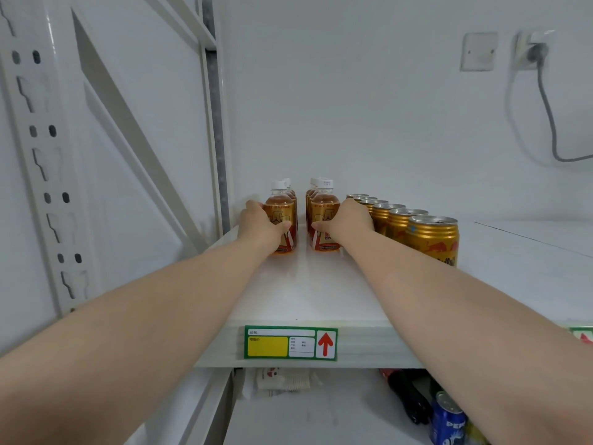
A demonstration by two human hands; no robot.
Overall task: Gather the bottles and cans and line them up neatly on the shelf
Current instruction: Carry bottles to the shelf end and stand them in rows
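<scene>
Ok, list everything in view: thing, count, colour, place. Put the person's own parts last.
Left bottle row: at least three, amber with white caps, left on the shelf.
Right bottle row: at least three, same kind, beside the left row.
Gold cans: six, one row right of the bottles.
Shelf: one, white.
Price label: one, green and yellow with a red arrow, shelf's front edge.
Blue can: one, lower shelf, right.
Dark bottle: one, lying on the lower shelf.
Wall socket with plug: one, white, grey cable, upper right.
Left hand: around the front left bottle.
Right hand: around the front right bottle.
</scene>
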